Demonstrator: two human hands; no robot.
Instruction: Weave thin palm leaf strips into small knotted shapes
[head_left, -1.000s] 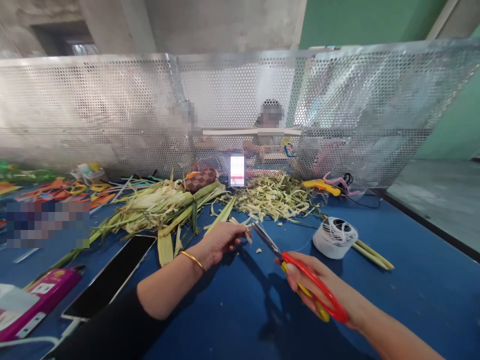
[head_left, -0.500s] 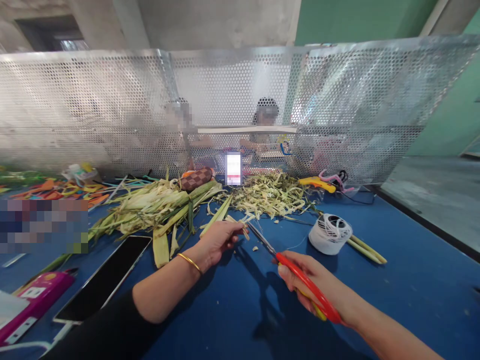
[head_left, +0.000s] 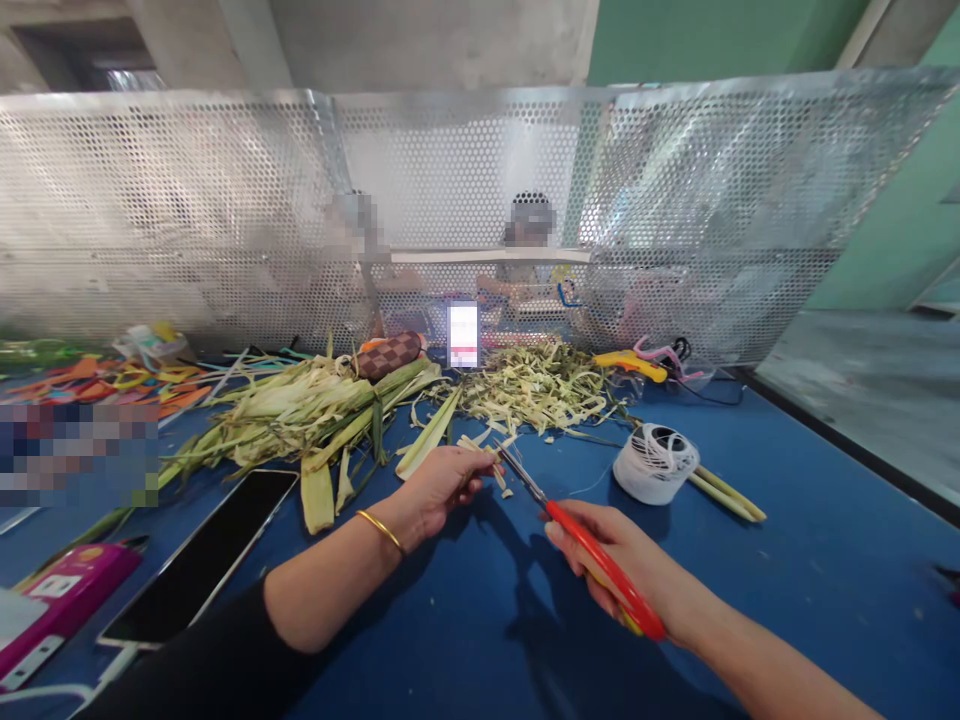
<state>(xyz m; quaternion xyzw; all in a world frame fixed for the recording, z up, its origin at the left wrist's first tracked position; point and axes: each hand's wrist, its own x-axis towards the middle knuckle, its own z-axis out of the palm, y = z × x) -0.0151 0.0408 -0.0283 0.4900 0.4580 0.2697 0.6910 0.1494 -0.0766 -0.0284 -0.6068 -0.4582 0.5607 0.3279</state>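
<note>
My left hand [head_left: 442,485], with a gold bangle at the wrist, pinches a small pale leaf strip [head_left: 489,455] just above the blue table. My right hand [head_left: 619,565] grips red-handled scissors [head_left: 577,545]; their metal blades point up-left and meet the strip beside my left fingertips. A long bundle of green and pale leaves [head_left: 300,415] lies behind my left hand. A heap of leaf trimmings [head_left: 540,385] sits behind the scissors. Small cut bits lie on the table under the blades.
A white thread spool [head_left: 656,462] rests on two pale stalks at the right. A dark phone [head_left: 199,560] and a pink case [head_left: 64,590] lie at the left. A perforated metal screen [head_left: 225,210] bounds the blue table [head_left: 825,560]; people sit behind it. A checkered pouch [head_left: 386,352] rests on the leaves.
Both hands have shifted slightly up and left in view as the head moved. The scissor blades have come closer to the strip in my left fingers.
</note>
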